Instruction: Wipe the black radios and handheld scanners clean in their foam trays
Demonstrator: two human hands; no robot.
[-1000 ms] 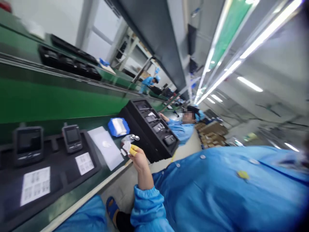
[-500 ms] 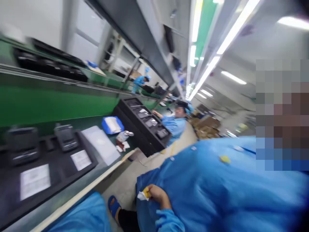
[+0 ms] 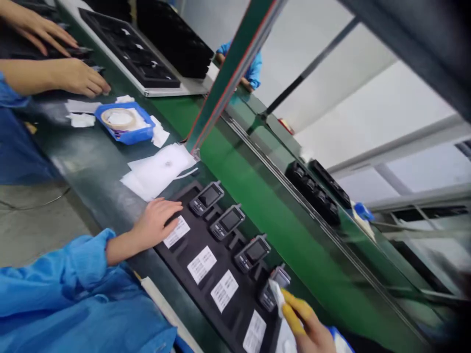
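Observation:
A long black tray lies on the green bench and holds several small black handheld devices with screens, each with a white printed label beside it. My left hand, in a blue sleeve, lies flat on the tray's near corner, its fingers touching the first label. At the bottom edge, my right hand wears yellow finger cots and pinches a white wipe. The wipe is against the last device in the row.
White sheets and a blue dish with a tape roll lie left of the tray. A co-worker's two hands work at the top left by more black trays. A green post rises from the bench; a conveyor runs behind.
The view swung from the aisle and a seated co-worker down onto the bench. My right hand came up from my lap to the tray with the wipe. My left hand now rests on the tray.

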